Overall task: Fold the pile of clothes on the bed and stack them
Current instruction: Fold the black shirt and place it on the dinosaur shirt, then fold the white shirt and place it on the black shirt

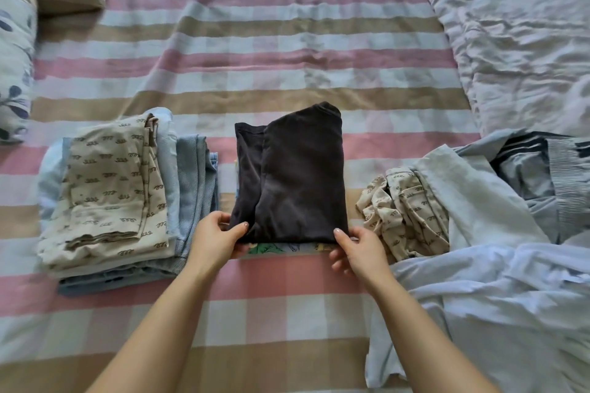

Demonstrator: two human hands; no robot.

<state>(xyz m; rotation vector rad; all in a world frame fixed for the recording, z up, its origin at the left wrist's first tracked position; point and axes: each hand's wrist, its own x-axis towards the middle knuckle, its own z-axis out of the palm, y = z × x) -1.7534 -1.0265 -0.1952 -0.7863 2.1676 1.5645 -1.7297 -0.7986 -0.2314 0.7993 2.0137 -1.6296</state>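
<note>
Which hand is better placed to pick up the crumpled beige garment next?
Probably the right hand: it pinches the dark garment next to the crumpled beige garment; the left hand is farther away.

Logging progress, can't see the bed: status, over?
Left hand and right hand pinch near corners of the dark folded garment. It lies on a printed garment. Unfolded pile to the right, nothing blocking.

Folded dark brown cotton garment point(297, 175) lies flat at centre. At nine o'clock — a neat stack of folded beige-print and denim clothes point(108, 188); at three, a crumpled pale-blue and beige heap point(472, 201).
</note>
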